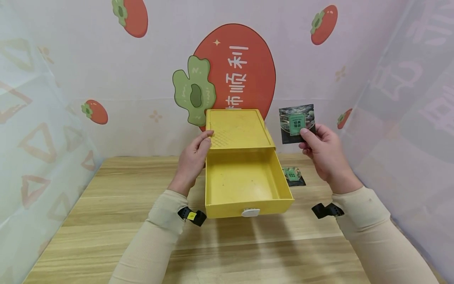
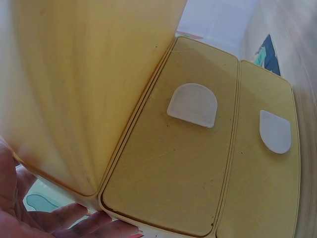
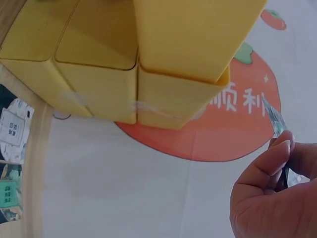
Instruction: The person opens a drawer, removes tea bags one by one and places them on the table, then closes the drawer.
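A yellow drawer cabinet [image 1: 235,124] stands on the table, its top drawer [image 1: 232,209] pulled out and with nothing seen inside. My left hand [image 1: 191,163] steadies the cabinet's left side, fingers stretched along the wall in the left wrist view. At the upper right, my right hand [image 1: 328,156] pinches a dark tea sachet [image 1: 288,118] with a green label between thumb and fingers. The sachet is held up in the air, right of the cabinet. In the left wrist view, two lower drawers [image 2: 168,163] with white pull tabs [image 2: 193,105] are closed.
Beside the cabinet's right side another dark sachet [image 1: 299,182] lies on the wooden table [image 1: 142,240]. The right wrist view shows a pale packet [image 3: 12,130] and a green-labelled one [image 3: 9,194] there. Printed curtains [image 1: 149,79] close in the back and both sides.
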Motion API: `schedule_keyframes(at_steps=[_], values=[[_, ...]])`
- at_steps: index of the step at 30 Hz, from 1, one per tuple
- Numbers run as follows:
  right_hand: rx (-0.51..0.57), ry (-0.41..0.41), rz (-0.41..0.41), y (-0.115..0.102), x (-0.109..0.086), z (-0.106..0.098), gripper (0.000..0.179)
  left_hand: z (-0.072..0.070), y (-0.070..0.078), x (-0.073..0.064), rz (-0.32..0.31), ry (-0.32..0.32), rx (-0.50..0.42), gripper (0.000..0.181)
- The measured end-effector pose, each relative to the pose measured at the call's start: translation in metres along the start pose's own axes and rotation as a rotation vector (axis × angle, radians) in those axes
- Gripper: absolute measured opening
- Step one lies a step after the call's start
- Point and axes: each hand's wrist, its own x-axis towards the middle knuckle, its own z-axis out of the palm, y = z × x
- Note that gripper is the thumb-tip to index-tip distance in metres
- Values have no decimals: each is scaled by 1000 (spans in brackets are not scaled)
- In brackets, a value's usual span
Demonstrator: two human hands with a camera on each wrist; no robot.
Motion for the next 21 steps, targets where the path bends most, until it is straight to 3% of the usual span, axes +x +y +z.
schedule_keyframes(at_steps=[6, 13, 21], values=[[-13, 45, 28, 10, 4, -11, 19, 0, 0, 1, 5, -9, -6, 43], [-177, 123, 129, 26, 10, -25, 18, 1, -1, 0, 4, -20, 2, 44], [-269, 132, 212, 54, 19, -43, 19, 0, -2, 0, 0, -15, 6, 44]])
